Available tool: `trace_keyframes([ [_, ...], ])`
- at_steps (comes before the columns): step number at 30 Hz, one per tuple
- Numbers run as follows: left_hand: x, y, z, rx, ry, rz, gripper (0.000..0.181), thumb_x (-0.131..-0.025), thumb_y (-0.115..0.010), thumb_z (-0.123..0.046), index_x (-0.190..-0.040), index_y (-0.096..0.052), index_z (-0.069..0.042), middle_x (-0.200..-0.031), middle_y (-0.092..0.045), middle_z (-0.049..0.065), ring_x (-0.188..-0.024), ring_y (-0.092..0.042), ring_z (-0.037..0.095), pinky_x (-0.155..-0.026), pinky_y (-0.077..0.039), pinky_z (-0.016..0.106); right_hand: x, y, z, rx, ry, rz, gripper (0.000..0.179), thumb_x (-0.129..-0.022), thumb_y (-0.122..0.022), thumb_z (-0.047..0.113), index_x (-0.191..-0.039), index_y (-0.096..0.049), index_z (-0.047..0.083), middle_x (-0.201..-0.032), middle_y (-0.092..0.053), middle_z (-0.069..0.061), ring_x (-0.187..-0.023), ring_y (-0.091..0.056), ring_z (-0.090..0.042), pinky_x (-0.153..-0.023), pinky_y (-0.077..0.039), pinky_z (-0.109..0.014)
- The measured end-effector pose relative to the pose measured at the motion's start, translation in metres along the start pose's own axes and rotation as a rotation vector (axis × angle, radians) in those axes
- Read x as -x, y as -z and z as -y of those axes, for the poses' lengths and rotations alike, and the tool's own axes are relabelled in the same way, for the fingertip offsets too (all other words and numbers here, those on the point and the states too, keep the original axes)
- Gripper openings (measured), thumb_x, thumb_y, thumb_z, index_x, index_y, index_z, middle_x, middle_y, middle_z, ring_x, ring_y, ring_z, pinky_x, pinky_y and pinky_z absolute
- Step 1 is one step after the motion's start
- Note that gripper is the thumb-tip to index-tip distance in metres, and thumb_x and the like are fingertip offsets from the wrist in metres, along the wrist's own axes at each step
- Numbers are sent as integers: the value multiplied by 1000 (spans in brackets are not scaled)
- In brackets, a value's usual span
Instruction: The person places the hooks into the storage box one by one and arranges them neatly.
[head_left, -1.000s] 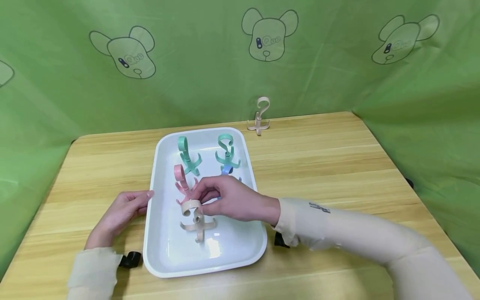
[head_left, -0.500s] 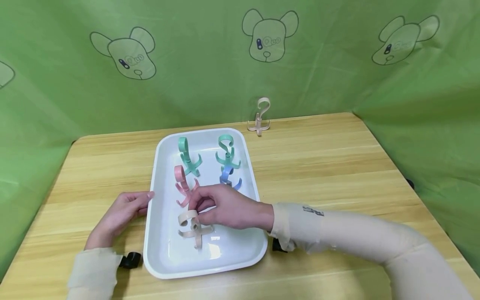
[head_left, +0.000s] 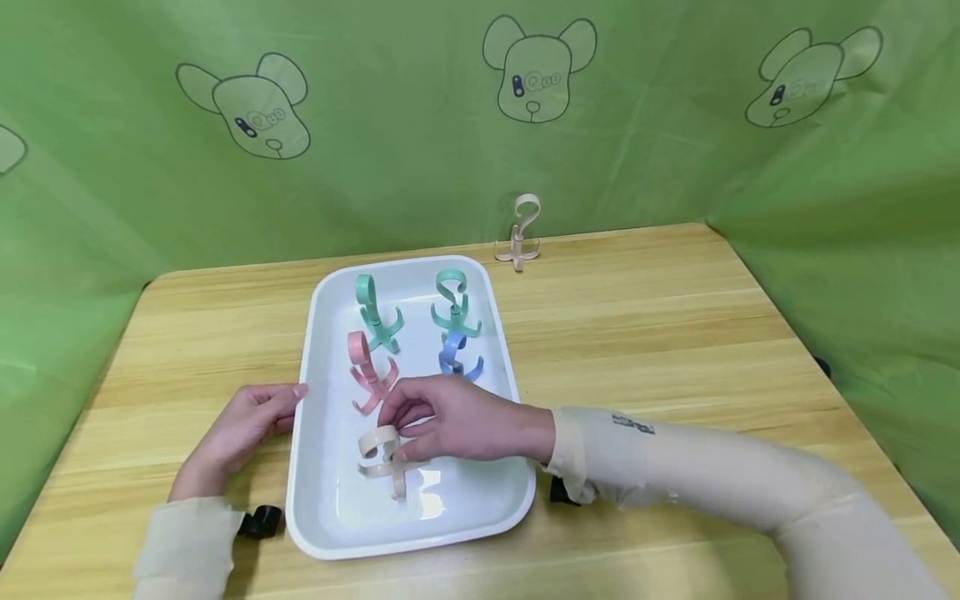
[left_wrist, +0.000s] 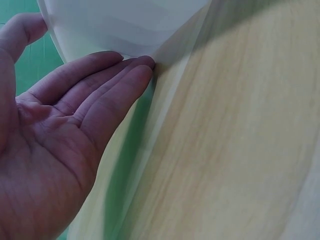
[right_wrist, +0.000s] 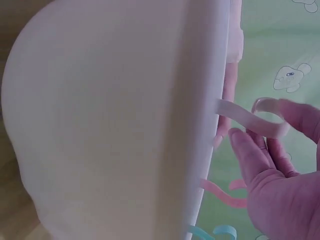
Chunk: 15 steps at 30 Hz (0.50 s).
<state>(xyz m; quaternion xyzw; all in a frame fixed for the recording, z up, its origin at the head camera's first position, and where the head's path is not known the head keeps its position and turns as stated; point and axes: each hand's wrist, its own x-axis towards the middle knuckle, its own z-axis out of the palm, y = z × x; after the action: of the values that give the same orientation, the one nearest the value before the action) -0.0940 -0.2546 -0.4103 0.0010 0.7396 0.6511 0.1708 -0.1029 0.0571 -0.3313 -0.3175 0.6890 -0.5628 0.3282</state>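
Note:
In the head view a beige pronged hanging hook stands in the near part of the white tray. My right hand holds it by its curled top, thumb and fingertips at the curl in the right wrist view. My left hand is at the tray's left side, thumb tip on the rim. In the left wrist view its fingers are straight, with their tips against the tray's outer wall. A pink hook and a blue hook, partly covered by my right hand, are just beyond.
Two green hooks, one at the left and one at the right, stand in the far part of the tray. Another beige hook stands on the wooden table near its back edge. A green curtain hangs close behind.
My right hand has moved down toward the tray's near side with the beige hook, which now sits lower and nearer. The blue hook has come into view. My left hand has not moved.

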Motion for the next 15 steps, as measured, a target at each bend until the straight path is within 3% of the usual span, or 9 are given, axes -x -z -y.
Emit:
trace_keyframes([
  [4, 0, 0, 1, -1, -10, 3, 48, -104, -52, -23, -123, -52, 22, -126, -56, 34, -103, -66, 15, -89, -54, 31, 3, 5, 2, -33, 20, 18, 33, -83, -75, -5, -112, -59, -2, -113, -63, -6, -109, -61, -14, -99, -48, -30],
  [15, 0, 0, 1, -1, -14, 5, 49, -104, -52, -23, -123, -52, 22, -126, -56, 34, -103, -66, 14, -90, -53, 31, 17, 22, 5, -32, 20, -28, 33, -85, -74, -1, -115, -60, -2, -116, -63, -9, -115, -59, -23, -101, -46, -33],
])
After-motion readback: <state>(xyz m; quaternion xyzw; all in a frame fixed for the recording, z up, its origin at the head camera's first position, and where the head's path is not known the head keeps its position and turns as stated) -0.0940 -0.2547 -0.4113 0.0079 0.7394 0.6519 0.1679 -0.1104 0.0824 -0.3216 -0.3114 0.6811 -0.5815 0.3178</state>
